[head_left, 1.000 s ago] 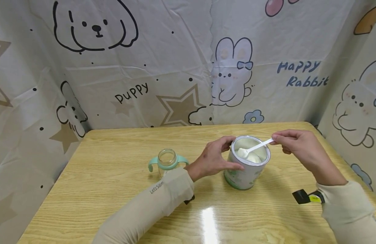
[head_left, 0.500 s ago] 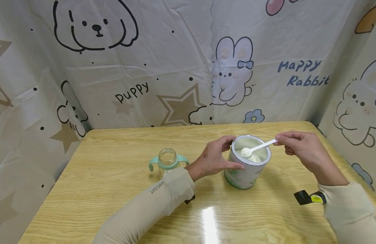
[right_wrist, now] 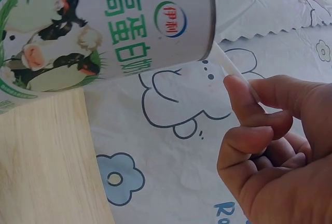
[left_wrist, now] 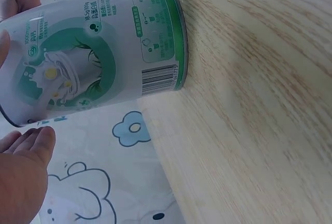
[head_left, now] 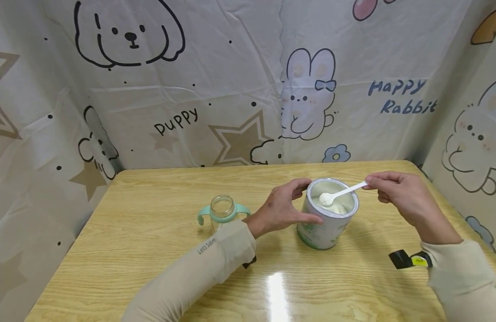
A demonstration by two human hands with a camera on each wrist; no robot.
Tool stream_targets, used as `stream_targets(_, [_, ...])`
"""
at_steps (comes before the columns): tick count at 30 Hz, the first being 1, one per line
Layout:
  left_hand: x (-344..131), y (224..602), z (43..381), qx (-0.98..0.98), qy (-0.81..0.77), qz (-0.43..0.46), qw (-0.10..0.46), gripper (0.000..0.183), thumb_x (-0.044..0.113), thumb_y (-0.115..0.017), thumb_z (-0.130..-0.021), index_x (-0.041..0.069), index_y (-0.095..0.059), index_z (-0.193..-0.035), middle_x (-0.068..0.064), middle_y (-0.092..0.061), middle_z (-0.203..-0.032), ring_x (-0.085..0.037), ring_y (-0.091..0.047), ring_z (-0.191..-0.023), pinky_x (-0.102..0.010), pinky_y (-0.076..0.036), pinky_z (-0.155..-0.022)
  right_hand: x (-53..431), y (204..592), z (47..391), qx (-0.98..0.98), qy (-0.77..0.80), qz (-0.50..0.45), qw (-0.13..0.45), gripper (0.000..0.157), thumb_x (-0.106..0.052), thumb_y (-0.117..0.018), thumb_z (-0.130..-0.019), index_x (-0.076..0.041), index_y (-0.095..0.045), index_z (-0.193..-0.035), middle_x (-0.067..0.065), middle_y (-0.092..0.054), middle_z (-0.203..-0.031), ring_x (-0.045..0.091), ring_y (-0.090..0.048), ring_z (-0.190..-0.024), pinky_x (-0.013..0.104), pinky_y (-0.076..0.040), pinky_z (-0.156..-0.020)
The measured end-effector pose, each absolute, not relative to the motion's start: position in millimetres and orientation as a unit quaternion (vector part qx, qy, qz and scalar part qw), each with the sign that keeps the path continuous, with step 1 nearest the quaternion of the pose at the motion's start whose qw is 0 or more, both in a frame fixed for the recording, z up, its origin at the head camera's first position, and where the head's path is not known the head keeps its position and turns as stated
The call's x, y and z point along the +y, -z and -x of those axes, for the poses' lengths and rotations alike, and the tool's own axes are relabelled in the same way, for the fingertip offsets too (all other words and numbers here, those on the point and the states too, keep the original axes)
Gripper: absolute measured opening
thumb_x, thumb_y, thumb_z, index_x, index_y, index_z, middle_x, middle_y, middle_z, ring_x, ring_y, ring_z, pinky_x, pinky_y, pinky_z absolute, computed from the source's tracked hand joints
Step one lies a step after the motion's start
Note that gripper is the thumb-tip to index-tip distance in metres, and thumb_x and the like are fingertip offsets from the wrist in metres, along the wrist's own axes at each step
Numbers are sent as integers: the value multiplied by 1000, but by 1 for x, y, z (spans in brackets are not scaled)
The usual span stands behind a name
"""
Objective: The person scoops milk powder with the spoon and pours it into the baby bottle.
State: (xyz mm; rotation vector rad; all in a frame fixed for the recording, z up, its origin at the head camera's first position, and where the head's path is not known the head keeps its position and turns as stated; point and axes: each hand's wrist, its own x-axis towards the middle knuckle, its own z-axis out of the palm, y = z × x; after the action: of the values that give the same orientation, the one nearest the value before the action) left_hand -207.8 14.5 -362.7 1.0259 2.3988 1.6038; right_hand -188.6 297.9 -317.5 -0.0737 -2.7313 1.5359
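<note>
In the head view a white and green milk powder can (head_left: 322, 232) stands on the table with its top open and pale powder (head_left: 337, 208) inside. My left hand (head_left: 278, 205) holds it near the rim, thumb across the front and fingers round the far side. Between thumb and index finger, my right hand (head_left: 397, 190) pinches the end of a white scoop (head_left: 348, 190). The scoop's bowl, heaped with powder, is inside the can's mouth. The right wrist view shows the scoop handle (right_wrist: 233, 63) running from the fingertips behind the can's rim.
A clear baby bottle (head_left: 222, 206) with mint green handles stands uncapped left of the can, partly hidden by my left sleeve (head_left: 203, 268). A printed cloth (head_left: 240, 80) hangs along the back and sides of the wooden table (head_left: 151, 201).
My right hand has drawn the scoop slightly to the right inside the can's mouth. The left hand keeps its hold, and the head view has shifted a little.
</note>
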Motion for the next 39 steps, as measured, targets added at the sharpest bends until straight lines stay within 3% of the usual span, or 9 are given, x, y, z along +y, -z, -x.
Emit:
stream_targets(10, [7, 358, 207, 787, -527, -316, 55, 86, 13, -92, -71, -3, -47, -143, -16, -52, -144, -27, -51, -133, -16, -41, -105, 298, 309, 190, -855, -519, 2, 1, 15, -29, -62, -101, -19, -72, -97, -17, -69, -81, 10, -48, -66, 23, -44, -58])
stream_targets(16, [1, 355, 205, 795, -525, -299, 60, 87, 14, -92, -71, -2, -46, -144, -17, -51, -145, -23, -52, -132, -15, -43, -103, 296, 303, 191, -838, -546, -10, 5, 16, -24, -62, -101, -26, -73, -91, -14, -70, -81, 11, -46, -64, 23, -43, -55])
stream_targets(21, [-5, 353, 205, 798, -523, -293, 64, 88, 14, -92, -71, -2, -46, -144, -16, -52, -145, -22, -51, -133, -16, -43, -104, 295, 299, 192, -818, -575, -15, 4, 20, -18, -61, -101, -27, -74, -89, -11, -71, -81, 11, -44, -62, 23, -42, -54])
stream_targets(39, [-24, 351, 203, 805, -524, -271, 64, 90, 15, -92, -71, 1, -44, -146, -12, -54, -144, -22, -52, -132, -19, -43, -105, 283, 292, 191, -808, -589, 2, -5, 16, -21, -63, -100, -29, -73, -90, -10, -71, -83, 11, -46, -65, 21, -46, -55])
